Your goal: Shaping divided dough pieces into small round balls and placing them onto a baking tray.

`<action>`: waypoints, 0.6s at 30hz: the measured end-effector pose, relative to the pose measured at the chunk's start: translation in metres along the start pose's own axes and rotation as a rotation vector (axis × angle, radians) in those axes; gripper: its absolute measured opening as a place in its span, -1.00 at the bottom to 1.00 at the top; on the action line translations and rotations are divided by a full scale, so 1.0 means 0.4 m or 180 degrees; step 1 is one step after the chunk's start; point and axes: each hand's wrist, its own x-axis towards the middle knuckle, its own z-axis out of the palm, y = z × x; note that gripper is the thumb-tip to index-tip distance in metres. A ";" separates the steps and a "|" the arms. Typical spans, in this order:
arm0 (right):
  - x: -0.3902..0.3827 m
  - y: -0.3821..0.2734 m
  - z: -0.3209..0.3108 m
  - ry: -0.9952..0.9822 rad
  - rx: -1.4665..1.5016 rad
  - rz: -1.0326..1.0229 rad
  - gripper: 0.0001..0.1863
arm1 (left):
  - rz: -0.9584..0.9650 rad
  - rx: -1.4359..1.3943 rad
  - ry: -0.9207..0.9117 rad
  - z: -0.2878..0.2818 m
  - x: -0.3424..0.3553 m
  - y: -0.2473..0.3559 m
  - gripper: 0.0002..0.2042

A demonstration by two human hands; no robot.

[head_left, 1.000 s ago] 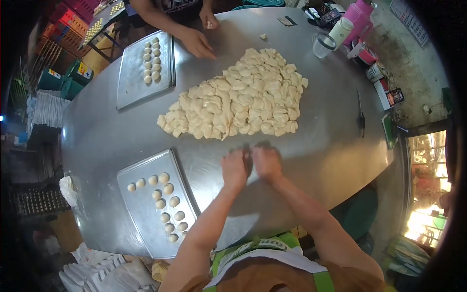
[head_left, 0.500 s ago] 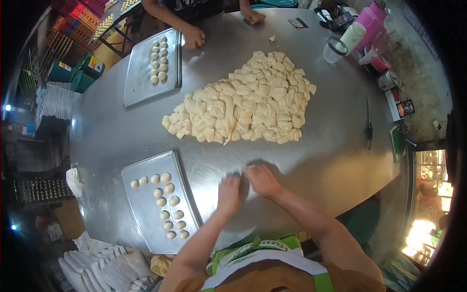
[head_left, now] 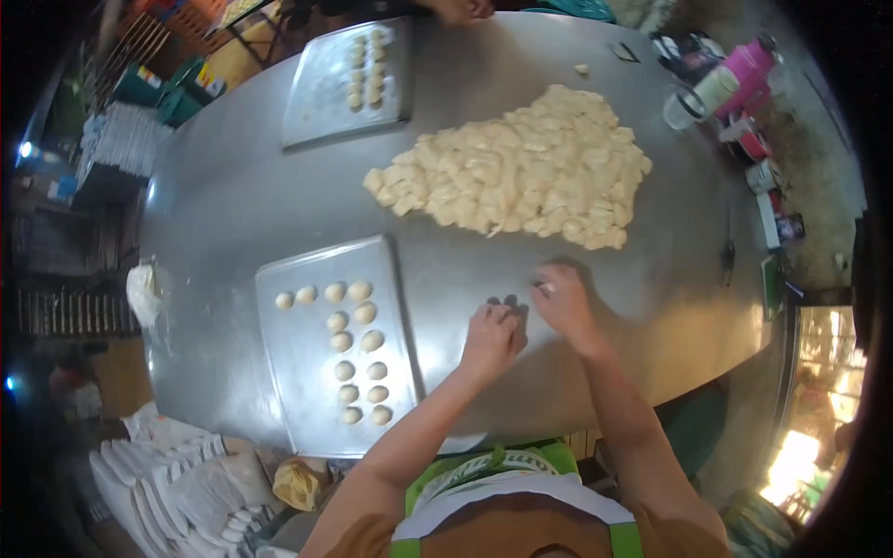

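Observation:
My left hand (head_left: 493,339) is curled low over the steel table (head_left: 233,214), right of the near tray (head_left: 298,353), which holds several pale dough balls (head_left: 360,291). My right hand (head_left: 565,302) is a little higher and to the right, fingers bent in, just below the big irregular heap of cut dough pieces (head_left: 521,177). Whatever is under either hand's fingers is hidden or too small to make out. A second tray (head_left: 316,84) with several dough balls lies at the far left of the heap.
A co-worker's hands (head_left: 460,11) are at the far edge. On the right are a pink jug (head_left: 749,74), a clear container (head_left: 682,110), a dark-handled knife (head_left: 728,260) and a green object (head_left: 770,288). A white bag (head_left: 141,296) lies at the left edge; sacks (head_left: 186,474) are below.
The view has shifted, moving the table's contents up and mostly rightward in the picture. My hands are slightly farther apart, fingers curled. The co-worker's hands have moved toward the top edge.

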 end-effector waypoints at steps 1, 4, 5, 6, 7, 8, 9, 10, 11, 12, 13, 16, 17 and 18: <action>-0.039 0.006 0.002 0.0090 -0.0070 0.0028 -0.67 | 0.0025 -0.0354 -0.0036 -0.033 -0.040 -0.031 -0.80; -0.062 -0.084 0.069 0.0081 -0.0006 0.0051 -0.64 | 0.0082 -0.1069 -0.0029 -0.125 -0.132 -0.110 -0.70; -0.061 -0.128 0.097 0.0026 0.0108 0.0130 -0.64 | -0.0044 -0.1050 0.0142 -0.175 -0.155 -0.140 -0.66; -0.060 -0.172 0.124 -0.0023 0.0210 0.0228 -0.63 | -0.0161 -0.1044 0.0300 -0.233 -0.176 -0.170 -0.62; -0.050 -0.256 0.156 0.0056 0.0286 -0.0258 -0.65 | -0.0269 -0.1056 0.0437 -0.295 -0.194 -0.189 -0.58; -0.033 -0.349 0.203 0.0137 0.0360 -0.0736 -0.67 | -0.0619 -0.0882 0.0581 -0.363 -0.217 -0.208 -0.60; -0.016 -0.436 0.241 0.0085 0.0320 -0.0984 -0.69 | -0.0961 -0.0695 0.0729 -0.439 -0.238 -0.235 -0.62; 0.003 -0.522 0.283 0.0037 0.0290 -0.1249 -0.70 | -0.0998 -0.0470 0.1002 -0.486 -0.269 -0.302 -0.64; 0.019 -0.597 0.323 0.0028 0.0170 -0.1391 -0.71 | -0.1019 -0.0247 0.1273 -0.525 -0.291 -0.369 -0.66; 0.033 -0.657 0.363 0.0014 0.0050 -0.1521 -0.72 | -0.1111 -0.0208 0.1361 -0.561 -0.296 -0.418 -0.65; 0.061 -0.694 0.414 0.0082 0.0054 -0.1660 -0.71 | -0.1198 -0.0178 0.1441 -0.584 -0.290 -0.462 -0.65; 0.119 -0.747 0.564 -0.0032 -0.0103 -0.1892 -0.69 | -0.1165 0.0335 0.1376 -0.559 -0.317 -0.642 -0.62; 0.128 -0.735 0.608 -0.0210 -0.0358 -0.1871 -0.67 | -0.1135 0.0536 0.1289 -0.541 -0.327 -0.679 -0.60; 0.142 -0.738 0.608 -0.0374 -0.0626 -0.1848 -0.66 | -0.1135 0.0520 0.1287 -0.547 -0.318 -0.676 -0.60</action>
